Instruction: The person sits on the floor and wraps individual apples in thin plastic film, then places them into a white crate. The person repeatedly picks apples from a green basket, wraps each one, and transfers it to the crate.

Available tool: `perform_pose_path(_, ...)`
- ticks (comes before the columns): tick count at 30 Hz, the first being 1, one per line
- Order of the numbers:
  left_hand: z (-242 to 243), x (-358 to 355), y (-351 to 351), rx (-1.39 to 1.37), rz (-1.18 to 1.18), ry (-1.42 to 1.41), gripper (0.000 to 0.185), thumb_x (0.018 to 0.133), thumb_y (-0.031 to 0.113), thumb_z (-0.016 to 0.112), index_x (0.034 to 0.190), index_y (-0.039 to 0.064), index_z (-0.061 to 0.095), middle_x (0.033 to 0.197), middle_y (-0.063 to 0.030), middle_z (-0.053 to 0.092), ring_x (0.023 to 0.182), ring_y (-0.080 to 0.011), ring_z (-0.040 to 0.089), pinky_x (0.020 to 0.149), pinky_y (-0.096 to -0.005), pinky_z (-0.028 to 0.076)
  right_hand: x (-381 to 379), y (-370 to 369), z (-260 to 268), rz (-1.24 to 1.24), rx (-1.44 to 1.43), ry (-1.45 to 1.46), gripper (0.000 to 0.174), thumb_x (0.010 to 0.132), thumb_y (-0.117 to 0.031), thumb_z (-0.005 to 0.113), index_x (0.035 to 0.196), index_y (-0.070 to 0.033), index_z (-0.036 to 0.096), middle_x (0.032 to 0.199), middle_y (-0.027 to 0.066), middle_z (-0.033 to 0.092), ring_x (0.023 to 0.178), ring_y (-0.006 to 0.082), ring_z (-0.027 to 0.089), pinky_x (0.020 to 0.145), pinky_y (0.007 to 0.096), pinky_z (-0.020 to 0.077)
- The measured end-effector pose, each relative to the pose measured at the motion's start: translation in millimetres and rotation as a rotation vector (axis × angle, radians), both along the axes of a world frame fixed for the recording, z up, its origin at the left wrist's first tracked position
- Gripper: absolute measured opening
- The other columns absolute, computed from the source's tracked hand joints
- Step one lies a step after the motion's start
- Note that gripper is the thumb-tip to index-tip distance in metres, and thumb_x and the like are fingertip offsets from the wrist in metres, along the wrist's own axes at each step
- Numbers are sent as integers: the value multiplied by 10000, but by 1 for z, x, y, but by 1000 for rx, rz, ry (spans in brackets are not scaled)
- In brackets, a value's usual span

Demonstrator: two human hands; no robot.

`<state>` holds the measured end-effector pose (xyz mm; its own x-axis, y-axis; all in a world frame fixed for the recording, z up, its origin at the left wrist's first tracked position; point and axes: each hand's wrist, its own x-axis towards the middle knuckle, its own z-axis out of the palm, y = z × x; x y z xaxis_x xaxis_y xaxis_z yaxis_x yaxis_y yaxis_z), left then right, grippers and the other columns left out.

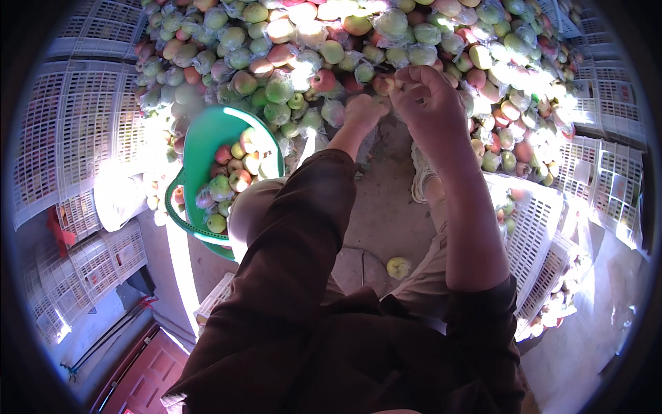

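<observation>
Both hands are at the near edge of a large heap of apples (331, 52), many of them wrapped in clear plastic film. My left hand (364, 111) is curled low over the floor, its back towards me; whatever its fingers hold is hidden. My right hand (432, 101) is raised beside it with bent fingers, the thumb and fingertips close to a red apple (384, 84). Whether they grip it or a piece of film is unclear. Left of my knee, a green plastic basket (194, 139) with a handle holds several apples (240, 178), some bare and some wrapped.
White plastic crates (85, 129) are stacked on the left, with more crates (600, 171) on the right. Another crate with apples (535, 227) stands by my right arm. One yellow-green apple (399, 267) lies on the floor between my legs. A reddish door (150, 372) is at lower left.
</observation>
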<state>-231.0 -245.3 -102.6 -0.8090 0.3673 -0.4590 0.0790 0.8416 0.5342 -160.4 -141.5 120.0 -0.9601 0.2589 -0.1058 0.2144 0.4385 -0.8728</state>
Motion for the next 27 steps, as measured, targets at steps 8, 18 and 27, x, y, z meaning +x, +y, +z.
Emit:
perform_pose_path(8, -95, -34, -67, 193, 1075, -79, 708, 657, 376, 764, 1154, -58, 505, 1073, -245, 609, 1015, -342, 610, 863, -410, 481, 25, -9, -6, 342, 367, -87, 302, 758, -152, 684, 1023, -42, 590, 1012, 108, 593, 960, 259, 580, 823, 399, 451)
perform_pose_path(18, -142, -95, -32, 409, 1626, -162, 613, 669, 250, 828, 1168, 138, 490, 1087, -64, 551, 1000, -263, 544, 716, -444, 504, 21, 0, -24, 470, 501, -212, 275, 748, -182, 662, 965, -42, 570, 978, 107, 559, 988, 273, 531, 869, 400, 405)
perform_pose_path(27, -115, -95, -34, 706, 1704, -373, 647, 661, 278, 811, 1208, 155, 487, 1203, -95, 494, 1054, -282, 554, 753, -452, 540, 24, 6, -29, 441, 499, -159, 208, 753, -179, 638, 904, -48, 577, 941, 103, 557, 949, 269, 531, 833, 386, 413)
